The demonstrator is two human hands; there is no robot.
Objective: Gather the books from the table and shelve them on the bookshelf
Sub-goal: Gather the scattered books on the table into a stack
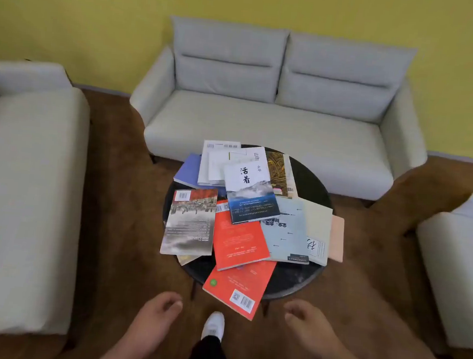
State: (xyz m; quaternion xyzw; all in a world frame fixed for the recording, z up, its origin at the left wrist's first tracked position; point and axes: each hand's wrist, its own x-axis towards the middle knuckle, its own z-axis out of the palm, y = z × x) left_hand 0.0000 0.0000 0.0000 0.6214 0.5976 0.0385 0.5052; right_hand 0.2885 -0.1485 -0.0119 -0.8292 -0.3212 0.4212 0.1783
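Observation:
Several books lie scattered and overlapping on a small round black table (311,179). Among them are a white and blue book with black characters (250,190), a grey and red book (191,221) at the left, an orange-red book (237,240), and another orange-red book (238,288) hanging over the near edge. A pale blue book (287,231) and a cream book (317,228) lie at the right. My left hand (160,310) and my right hand (305,320) hover just short of the table, fingers loosely curled, holding nothing. No bookshelf is in view.
A grey two-seat sofa (268,119) stands behind the table against a yellow wall. A long grey seat (22,190) is at the left and an armchair (458,253) at the right. The floor is brown wood. My white shoe (214,325) is below the table.

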